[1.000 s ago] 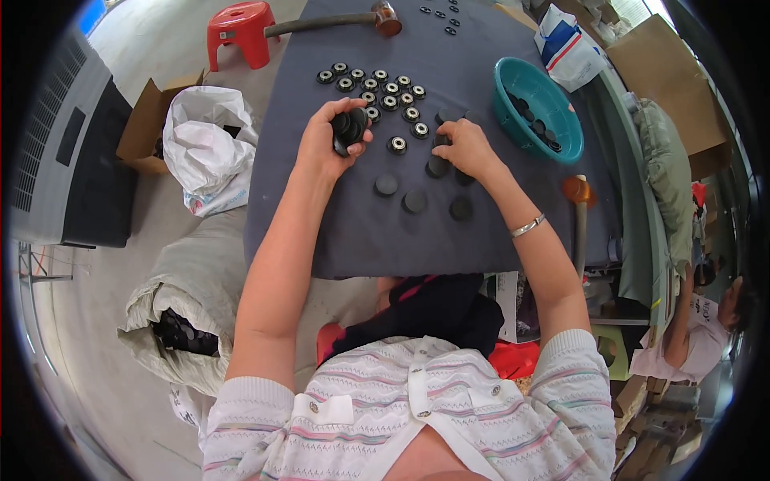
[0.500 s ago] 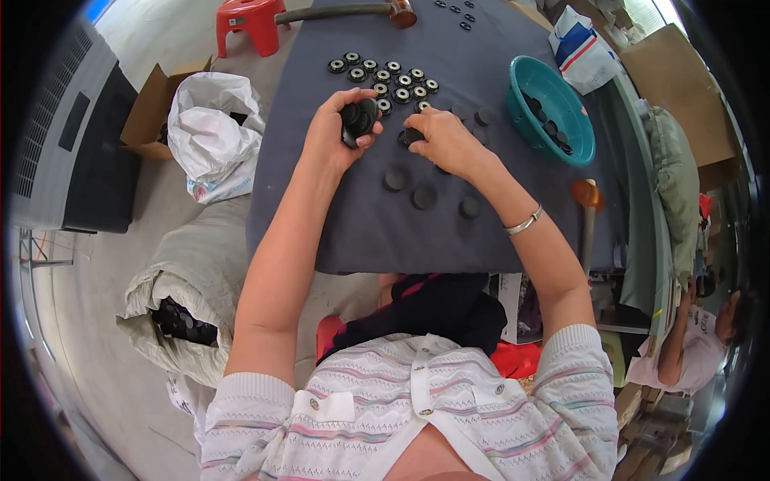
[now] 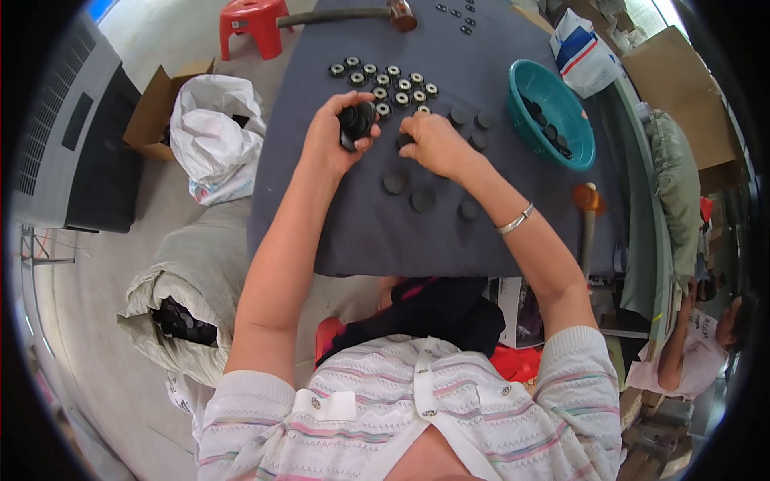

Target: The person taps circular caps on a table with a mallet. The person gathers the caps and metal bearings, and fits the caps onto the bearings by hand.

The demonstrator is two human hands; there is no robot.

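Observation:
My left hand (image 3: pixel 330 138) is cupped around a small pile of black discs (image 3: pixel 355 122) above the middle of the table. Just to its right, my right hand (image 3: pixel 439 144) pinches a black disc (image 3: pixel 405 140), mostly covered by the fingers, close to the tabletop. Several loose black discs (image 3: pixel 423 200) lie flat on the dark cloth nearer to me, and more black discs (image 3: pixel 483 120) lie right of my right hand. Beyond both hands stands a cluster of round black pieces with metal-ringed centres (image 3: pixel 402 99).
A teal basin (image 3: pixel 590 132) with black discs inside stands at the right. One mallet (image 3: pixel 588 200) lies at the right edge, another mallet (image 3: pixel 401 16) at the far edge. A red stool (image 3: pixel 255 32), white bag (image 3: pixel 216 128) and open sack (image 3: pixel 188 264) are on the left. A person (image 3: pixel 682 353) is at far right.
My right hand has shifted slightly left toward my left hand, showing more of the discs on its right. My left hand keeps its pile and has hardly moved.

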